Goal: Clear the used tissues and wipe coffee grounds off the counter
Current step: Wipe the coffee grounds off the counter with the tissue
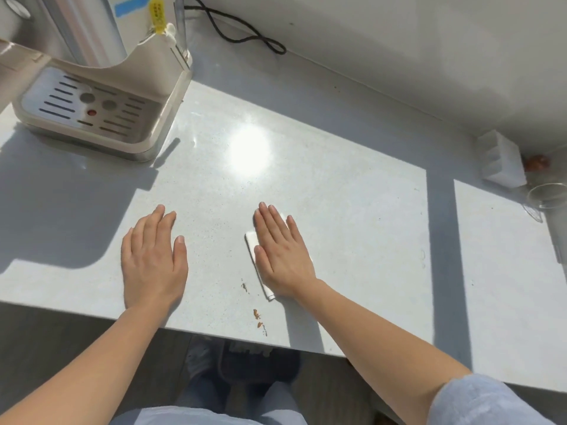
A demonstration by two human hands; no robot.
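My right hand lies flat, fingers together, pressing a folded white tissue onto the pale counter; only the tissue's left edge and lower corner show. My left hand rests palm down on the counter to the left, holding nothing. Brown coffee grounds lie in small smears near the counter's front edge, below the tissue. Fine specks dot the counter between my hands.
A cream coffee machine with a metal drip tray stands at the back left, its black cable running along the wall. At the far right sit a white block, a brown clump and a clear cup.
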